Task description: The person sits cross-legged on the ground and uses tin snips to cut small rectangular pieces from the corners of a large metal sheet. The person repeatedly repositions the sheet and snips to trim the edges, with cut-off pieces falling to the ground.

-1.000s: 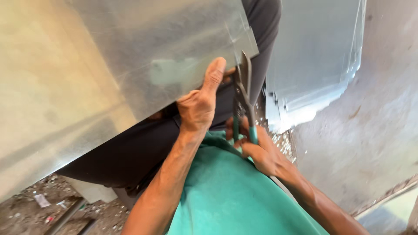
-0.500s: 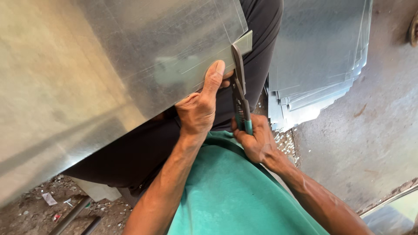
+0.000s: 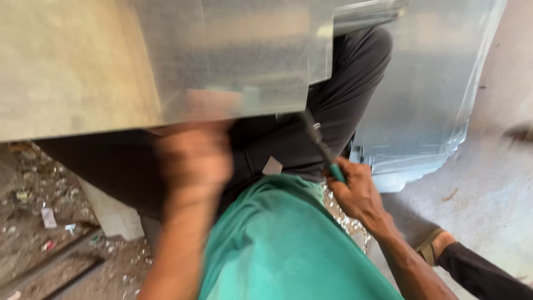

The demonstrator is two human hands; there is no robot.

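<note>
A large galvanized metal sheet (image 3: 166, 61) lies across my lap and fills the top of the view. My right hand (image 3: 355, 191) grips the green handles of tin snips (image 3: 319, 144), whose blades reach up to the sheet's lower edge. Blurred with motion, my left hand (image 3: 194, 155) sits just below that edge, left of the snips; whether it touches the sheet is unclear. A small cut-off scrap of metal (image 3: 272, 165) rests on my dark trousers between the two hands.
A stack of cut metal sheets (image 3: 422, 111) lies on the concrete floor (image 3: 494, 194) to the right. Metal shavings (image 3: 347, 222) litter the ground by my right wrist. Debris and a dark metal bar (image 3: 50, 266) lie at lower left. A sandalled foot (image 3: 436, 247) shows at lower right.
The sheet has shifted and fills more of the top. My left hand has dropped from pinching the sheet's edge and is moving. The snips have tilted away from the cut; a scrap has fallen.
</note>
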